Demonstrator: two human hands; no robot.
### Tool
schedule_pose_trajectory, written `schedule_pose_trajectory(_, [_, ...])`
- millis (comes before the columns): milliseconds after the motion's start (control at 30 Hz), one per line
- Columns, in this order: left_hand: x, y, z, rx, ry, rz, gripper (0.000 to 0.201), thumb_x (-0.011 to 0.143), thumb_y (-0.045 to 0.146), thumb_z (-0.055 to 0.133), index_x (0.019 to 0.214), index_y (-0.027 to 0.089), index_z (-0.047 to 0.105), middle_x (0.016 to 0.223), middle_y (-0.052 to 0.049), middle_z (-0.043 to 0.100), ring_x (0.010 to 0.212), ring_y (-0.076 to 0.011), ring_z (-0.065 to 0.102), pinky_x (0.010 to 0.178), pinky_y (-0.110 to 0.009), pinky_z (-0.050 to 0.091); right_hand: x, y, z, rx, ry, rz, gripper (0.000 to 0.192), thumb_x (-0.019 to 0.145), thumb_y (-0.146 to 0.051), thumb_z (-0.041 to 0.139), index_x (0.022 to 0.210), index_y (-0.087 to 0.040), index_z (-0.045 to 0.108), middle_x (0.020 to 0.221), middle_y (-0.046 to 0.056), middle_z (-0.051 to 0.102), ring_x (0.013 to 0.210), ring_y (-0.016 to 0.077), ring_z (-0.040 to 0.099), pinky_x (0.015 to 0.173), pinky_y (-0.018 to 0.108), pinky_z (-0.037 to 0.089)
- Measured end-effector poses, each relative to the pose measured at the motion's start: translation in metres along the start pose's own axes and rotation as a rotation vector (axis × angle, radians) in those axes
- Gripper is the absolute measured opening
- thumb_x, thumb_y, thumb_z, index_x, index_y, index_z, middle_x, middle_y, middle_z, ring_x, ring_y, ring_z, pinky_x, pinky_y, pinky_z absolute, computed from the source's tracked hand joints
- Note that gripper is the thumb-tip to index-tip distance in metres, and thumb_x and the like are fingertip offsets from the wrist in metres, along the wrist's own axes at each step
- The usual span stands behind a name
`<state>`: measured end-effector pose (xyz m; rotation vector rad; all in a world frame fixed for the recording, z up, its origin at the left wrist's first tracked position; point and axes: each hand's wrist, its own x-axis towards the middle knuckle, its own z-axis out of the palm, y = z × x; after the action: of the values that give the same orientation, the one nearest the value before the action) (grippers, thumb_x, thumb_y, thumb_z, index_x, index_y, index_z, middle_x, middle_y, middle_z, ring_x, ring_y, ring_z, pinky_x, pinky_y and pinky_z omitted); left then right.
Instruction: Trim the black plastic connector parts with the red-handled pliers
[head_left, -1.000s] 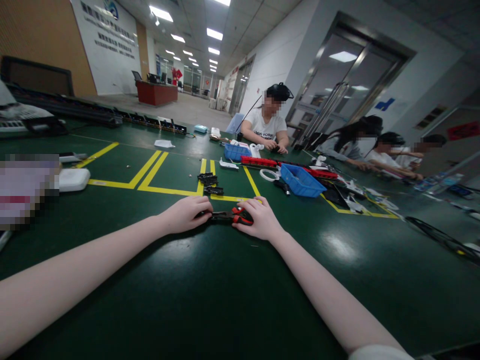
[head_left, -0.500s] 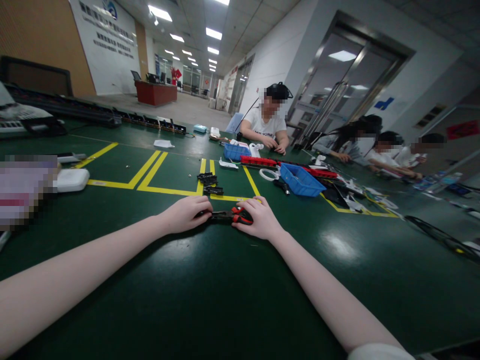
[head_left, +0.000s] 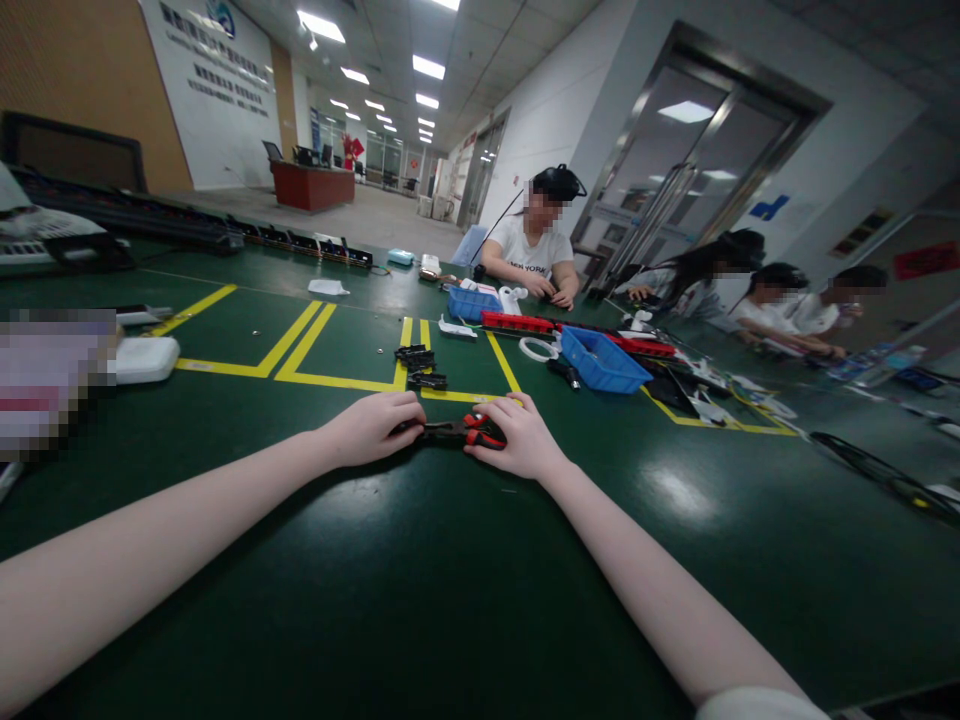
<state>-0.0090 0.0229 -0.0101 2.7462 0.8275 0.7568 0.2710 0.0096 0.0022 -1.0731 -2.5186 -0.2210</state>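
Observation:
My right hand [head_left: 517, 437] is closed around the red and black handles of a pair of pliers [head_left: 448, 430], low over the green table. The jaws point left, toward my left hand [head_left: 381, 428]. Its fingers are pinched together at the tip of the jaws, on a small dark piece that I cannot make out. Just beyond my hands lies a small pile of black parts [head_left: 417, 360], beside the yellow tape lines.
A blue bin [head_left: 602, 362], a white ring [head_left: 537, 349] and a black tool [head_left: 564, 374] lie to the right, near red strips [head_left: 517, 323]. A white box [head_left: 144, 360] sits at left. Several people work across the table, one facing me [head_left: 531, 250].
My hands and the pliers stay where they were. At the far right, a co-worker's hand and head have shifted slightly.

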Motion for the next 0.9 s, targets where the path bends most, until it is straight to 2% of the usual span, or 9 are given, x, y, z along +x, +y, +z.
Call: schedule_pose_trajectory(900, [-0.0008,-0.0016,0.0024,0.011,0.001,0.005,0.016,0.094,0.026,0.046,0.097,0.018,0.059,0.092,-0.006,0.06,0.082,-0.0183,0.058,0.071,-0.028,0.045,0.0007,0.0012,0.0009,0.037,-0.018,0.017,0.048,0.077,-0.051,0.069,0.112,-0.02,0.059,0.111,0.01,0.067,0.104,0.0263,0.061,0.1,0.046,0.035])
